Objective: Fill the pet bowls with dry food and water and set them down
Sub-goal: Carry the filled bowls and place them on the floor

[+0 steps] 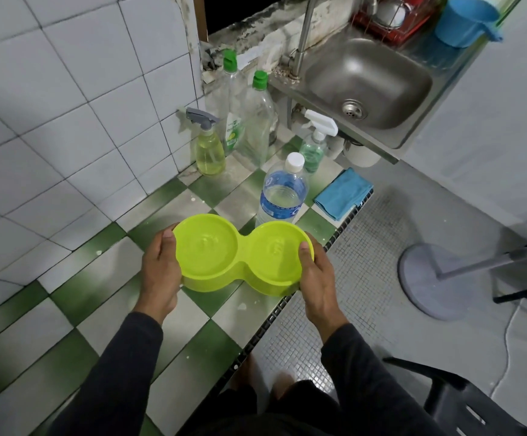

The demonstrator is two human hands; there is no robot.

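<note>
We grip the lime double pet bowl (243,254) at both ends, left hand (161,272) and right hand (317,275), thumbs over its rim, keeping it level above the checkered desk (105,294) beside the water bottle (282,191)

Beyond the fingers, against the white tiled wall (51,127), stand a yellow spray bottle (209,152) and two clear green-capped bottles (257,121), with a green spray bottle (314,149) just beside them. A folded blue cloth (344,194) lies on the table (76,325) edge. Farther off hang a steel sink (369,86), a red dish rack (391,20) and a blue plastic cup (465,20). Right of the fingers, a fan base (429,278) sits on the floor.
</note>
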